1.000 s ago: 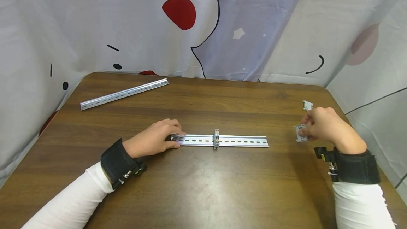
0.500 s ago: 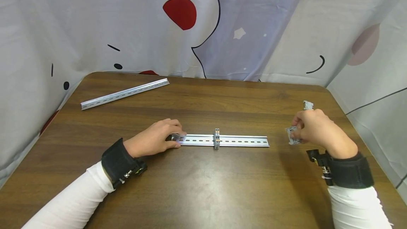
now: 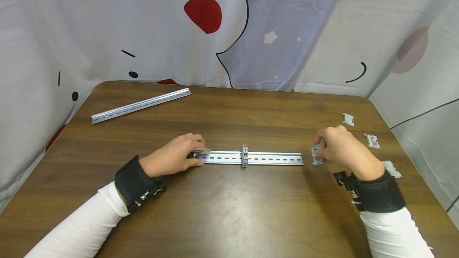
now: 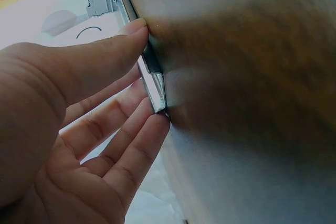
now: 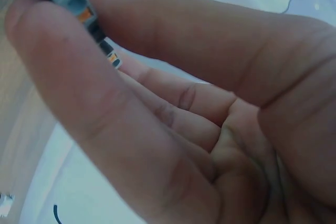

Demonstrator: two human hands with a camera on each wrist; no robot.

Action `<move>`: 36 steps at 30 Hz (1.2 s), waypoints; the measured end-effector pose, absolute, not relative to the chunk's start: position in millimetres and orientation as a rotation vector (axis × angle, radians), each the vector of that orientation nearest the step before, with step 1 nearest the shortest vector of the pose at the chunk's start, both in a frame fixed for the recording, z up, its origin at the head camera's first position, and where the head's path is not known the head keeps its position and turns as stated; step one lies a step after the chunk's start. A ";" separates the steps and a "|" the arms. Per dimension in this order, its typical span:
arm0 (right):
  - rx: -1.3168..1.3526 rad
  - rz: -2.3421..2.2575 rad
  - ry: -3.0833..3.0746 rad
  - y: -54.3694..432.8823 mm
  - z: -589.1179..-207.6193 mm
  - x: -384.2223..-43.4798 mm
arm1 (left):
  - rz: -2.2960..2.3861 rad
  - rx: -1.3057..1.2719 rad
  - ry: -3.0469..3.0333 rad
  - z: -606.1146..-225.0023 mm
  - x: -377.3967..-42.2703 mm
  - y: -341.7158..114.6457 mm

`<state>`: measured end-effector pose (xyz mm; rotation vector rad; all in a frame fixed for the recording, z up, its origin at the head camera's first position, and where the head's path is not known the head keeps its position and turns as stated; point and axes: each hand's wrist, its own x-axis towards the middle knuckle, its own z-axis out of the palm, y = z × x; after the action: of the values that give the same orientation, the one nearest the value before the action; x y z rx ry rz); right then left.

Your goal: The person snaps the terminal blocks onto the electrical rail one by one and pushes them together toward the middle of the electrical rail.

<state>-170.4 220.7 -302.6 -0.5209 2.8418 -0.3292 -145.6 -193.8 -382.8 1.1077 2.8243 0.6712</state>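
A slotted metal DIN rail (image 3: 274, 159) lies across the middle of the table. My left hand (image 3: 175, 155) holds its left end; in the left wrist view the thumb is on one edge of the rail end (image 4: 153, 90) and the fingers are on the other. Mounted near the rail's middle are narrow grey terminal blocks (image 3: 244, 156) with orange spots. Just beyond the rail's right end, my right hand (image 3: 340, 146) pinches a grey terminal block (image 3: 316, 155) between thumb and index finger. The right wrist view shows that block's orange and dark details (image 5: 86, 17), partly covered by the finger.
Three loose terminal blocks lie at the right: one far back (image 3: 348, 119), one in the middle (image 3: 372, 141), one beside the right wrist (image 3: 392, 169). A second DIN rail (image 3: 141, 106) lies slanted at the back left. A printed curtain (image 3: 272, 19) hangs behind the table (image 3: 215, 210).
My right hand has moved left with the terminal block, from the loose blocks toward the rail's right end, uncovering blocks behind it. The left hand and rail have stayed put.
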 end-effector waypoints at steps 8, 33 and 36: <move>-0.551 -0.331 2.802 205.0 -312.8 -170.5 | 0.668 1.112 2.828 -382.9 -145.9 -193.7; -0.515 -0.409 2.911 192.1 -333.6 -174.2 | 0.683 1.076 2.812 -383.0 -146.5 -193.3; -0.494 -0.432 2.872 193.6 -334.1 -178.0 | 0.683 1.062 2.811 -382.2 -146.3 -192.7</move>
<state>-178.0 193.6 -334.1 -0.4938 2.8719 -0.4321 -146.3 -192.7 -382.2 1.0615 2.8107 0.6830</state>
